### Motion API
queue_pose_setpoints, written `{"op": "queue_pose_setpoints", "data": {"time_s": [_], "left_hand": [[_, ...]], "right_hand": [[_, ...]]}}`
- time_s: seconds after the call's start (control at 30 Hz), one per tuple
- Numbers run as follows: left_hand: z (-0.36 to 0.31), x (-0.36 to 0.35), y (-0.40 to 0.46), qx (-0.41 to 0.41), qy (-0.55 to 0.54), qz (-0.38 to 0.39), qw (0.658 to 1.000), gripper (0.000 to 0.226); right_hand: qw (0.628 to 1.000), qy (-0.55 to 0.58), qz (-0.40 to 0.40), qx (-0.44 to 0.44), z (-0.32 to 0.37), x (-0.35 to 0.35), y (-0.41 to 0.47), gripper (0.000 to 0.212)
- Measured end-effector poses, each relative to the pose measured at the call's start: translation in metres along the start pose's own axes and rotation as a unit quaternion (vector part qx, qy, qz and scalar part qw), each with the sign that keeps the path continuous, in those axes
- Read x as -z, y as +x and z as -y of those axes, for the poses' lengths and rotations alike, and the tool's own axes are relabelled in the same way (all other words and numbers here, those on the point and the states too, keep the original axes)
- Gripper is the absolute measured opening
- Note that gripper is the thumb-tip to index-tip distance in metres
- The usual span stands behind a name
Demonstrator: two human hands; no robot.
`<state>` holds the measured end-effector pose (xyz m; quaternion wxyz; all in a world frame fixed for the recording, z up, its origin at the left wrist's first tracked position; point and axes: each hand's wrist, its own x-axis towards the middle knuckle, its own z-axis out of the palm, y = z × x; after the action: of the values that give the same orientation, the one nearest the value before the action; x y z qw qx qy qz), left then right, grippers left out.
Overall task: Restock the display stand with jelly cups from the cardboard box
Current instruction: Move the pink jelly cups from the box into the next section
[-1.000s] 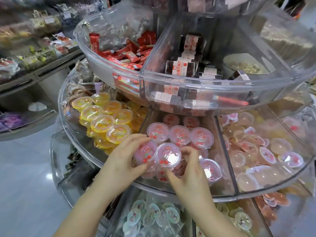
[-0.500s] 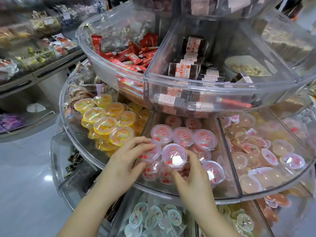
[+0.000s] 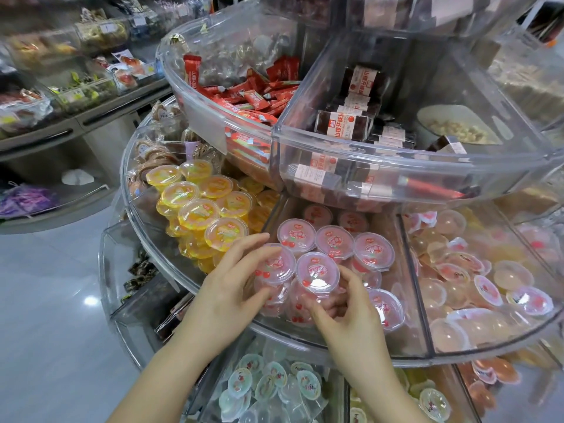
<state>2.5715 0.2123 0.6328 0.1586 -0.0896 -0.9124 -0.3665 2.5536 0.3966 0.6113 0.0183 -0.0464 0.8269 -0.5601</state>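
While both hands reach into the middle compartment of the clear display stand (image 3: 213, 303), each one is at a pink jelly cup on the front of the pile. The left hand (image 3: 227, 288) has its fingers (image 3: 244, 245) spread and lightly curved over the top and left edge of the left cup (image 3: 276, 265), with the thumb under the cup's near side. The right hand (image 3: 345, 312) pinches the right cup (image 3: 317, 273) from below: the thumb lies against the near wall and the curled fingertips (image 3: 351, 277) sit at the cup's right rim. The two cups touch each other, lids up, and rest on further pink cups beneath the fingers. Just beyond the fingertips stands a row of three pink cups (image 3: 334, 241), upright. To the left of the left fingers, behind a divider, lie yellow jelly cups (image 3: 198, 213). To the right of the right fingers, past another divider, lie pale cups (image 3: 457, 279) in a loose heap.
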Motion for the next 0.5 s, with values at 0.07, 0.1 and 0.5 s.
{"op": "queue_pose_setpoints", "data": {"time_s": [0.07, 0.1, 0.5], "left_hand": [[-0.003, 0.005, -0.007, 0.013, 0.007, -0.021, 1.000, 0.057], [-0.004, 0.008, -0.013, 0.018, 0.013, -0.034, 0.999, 0.058], [0.005, -0.003, -0.219, 0.370, -0.165, -0.319, 0.857, 0.022]], "right_hand": [[1.000, 0.010, -0.009, 0.002, 0.002, 0.006, -0.007, 0.050], [1.000, 0.015, -0.018, 0.004, 0.003, 0.010, -0.012, 0.051], [0.900, 0.020, 0.424, 0.101, 0.005, -0.083, -0.105, 0.013]]}}
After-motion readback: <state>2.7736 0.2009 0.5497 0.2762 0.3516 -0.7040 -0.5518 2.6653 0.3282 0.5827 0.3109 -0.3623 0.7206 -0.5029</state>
